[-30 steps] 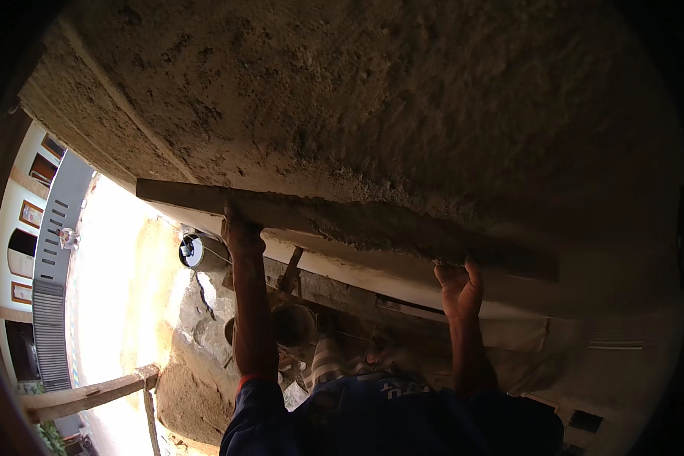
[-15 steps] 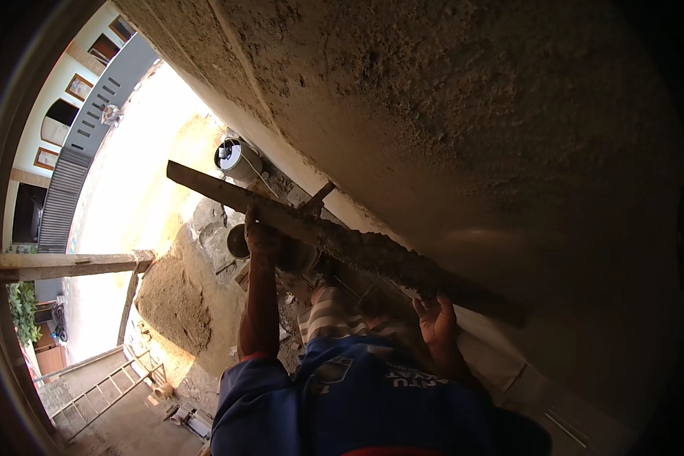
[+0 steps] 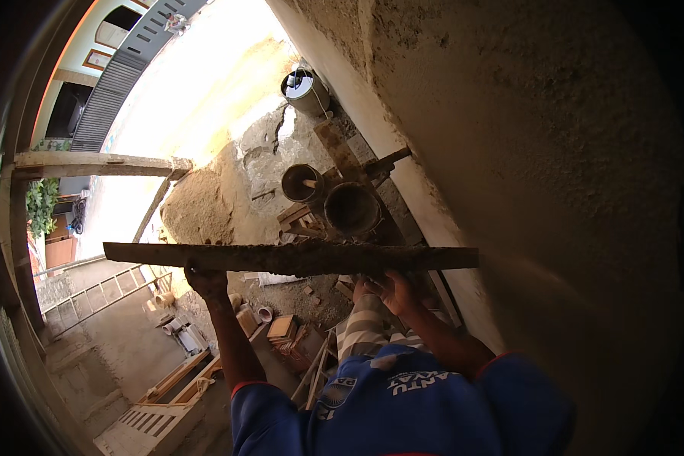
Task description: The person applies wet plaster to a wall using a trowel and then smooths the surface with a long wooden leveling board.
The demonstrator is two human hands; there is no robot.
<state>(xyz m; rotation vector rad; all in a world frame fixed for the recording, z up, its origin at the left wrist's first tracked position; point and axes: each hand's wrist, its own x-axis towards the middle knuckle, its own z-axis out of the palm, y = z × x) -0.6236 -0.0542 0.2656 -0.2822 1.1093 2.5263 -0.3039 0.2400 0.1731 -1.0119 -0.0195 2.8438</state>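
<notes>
A long screed board point(image 3: 159, 255) lies almost level across my front, with wet mortar point(image 3: 311, 257) heaped along its middle. My left hand point(image 3: 207, 281) wraps round it left of the mortar, fingertips showing over the far edge. Under the board's right half, my right hand point(image 3: 397, 295) supports it at the near edge, its fingers partly hidden. The board's right end reaches close to the plastered wall point(image 3: 555, 190). Beyond the board stand a bucket point(image 3: 353, 209) with a dark inside and a smaller bucket point(image 3: 302, 183) with a handle sticking out.
A plank point(image 3: 338, 148) lies along the wall base, near a larger pail point(image 3: 305, 90). To the left are a sand pile point(image 3: 197, 205), a wooden post frame point(image 3: 99, 164) and a ladder point(image 3: 99, 298). Bricks point(image 3: 283, 328) and timber point(image 3: 178, 387) lie on the lower floor.
The board has swung from a slant to nearly level and come nearer me. My right hand has moved left along it and closed in. The buckets have come into fuller view.
</notes>
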